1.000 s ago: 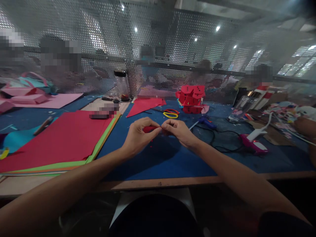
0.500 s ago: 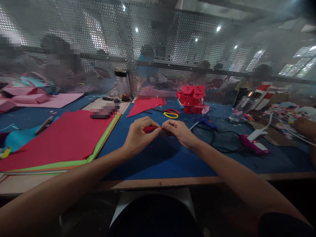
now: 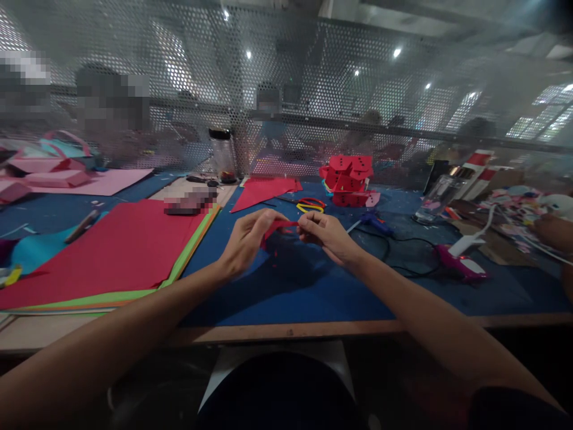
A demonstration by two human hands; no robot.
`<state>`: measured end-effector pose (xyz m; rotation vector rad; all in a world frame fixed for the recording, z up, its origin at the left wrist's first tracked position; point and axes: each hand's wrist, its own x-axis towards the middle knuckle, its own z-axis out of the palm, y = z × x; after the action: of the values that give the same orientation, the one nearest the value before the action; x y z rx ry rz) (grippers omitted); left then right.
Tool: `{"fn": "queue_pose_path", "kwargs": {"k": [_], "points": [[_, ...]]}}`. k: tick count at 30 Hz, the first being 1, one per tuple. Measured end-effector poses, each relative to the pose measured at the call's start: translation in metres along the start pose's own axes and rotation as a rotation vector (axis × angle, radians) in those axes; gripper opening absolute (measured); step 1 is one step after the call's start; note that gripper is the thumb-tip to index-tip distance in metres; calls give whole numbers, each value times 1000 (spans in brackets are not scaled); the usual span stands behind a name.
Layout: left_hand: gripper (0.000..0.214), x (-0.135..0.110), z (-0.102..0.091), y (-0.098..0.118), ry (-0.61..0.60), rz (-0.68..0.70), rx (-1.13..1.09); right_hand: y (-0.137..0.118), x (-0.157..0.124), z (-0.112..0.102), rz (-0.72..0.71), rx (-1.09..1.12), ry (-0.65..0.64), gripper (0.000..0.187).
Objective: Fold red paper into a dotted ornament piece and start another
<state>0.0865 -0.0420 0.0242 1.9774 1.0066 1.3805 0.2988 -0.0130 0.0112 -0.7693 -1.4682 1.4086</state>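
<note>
Between my two hands, just above the blue table mat [image 3: 286, 298], is a small piece of red paper [image 3: 268, 230]. My left hand [image 3: 248, 237] is closed on its left part, and the palm hides some of it. The fingertips of my right hand [image 3: 326, 236] pinch the paper's right end. Beyond the hands lie scissors [image 3: 310, 206] with yellow and red handles and a pointed sheet of red paper [image 3: 264, 192]. A stack of red cut-paper pieces with black dots [image 3: 347, 179] stands farther back. To the right of my right hand rests a blue glue gun [image 3: 376, 223].
Coloured paper sheets [image 3: 111, 245], red on top, lie at left with a phone-like dark object [image 3: 190, 200] on them. A lidded jar [image 3: 222, 156], a glass [image 3: 436, 200] and a magenta power strip [image 3: 461, 263] stand around. Another person's hand [image 3: 555, 233] is at far right.
My left hand has turned and its thumb has drawn back from the right fingertips. More of the red paper now shows between the hands. My right hand has barely moved.
</note>
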Motion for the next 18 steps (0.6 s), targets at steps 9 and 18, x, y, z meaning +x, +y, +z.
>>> {"fn": "queue_pose_path", "kwargs": {"k": [9, 18], "points": [[26, 21, -18, -14, -82, -42, 17, -1, 8, -10, 40, 85, 108, 42], [24, 14, -10, -8, -111, 107, 124, -1, 11, -13, 59, 97, 143, 41]]}}
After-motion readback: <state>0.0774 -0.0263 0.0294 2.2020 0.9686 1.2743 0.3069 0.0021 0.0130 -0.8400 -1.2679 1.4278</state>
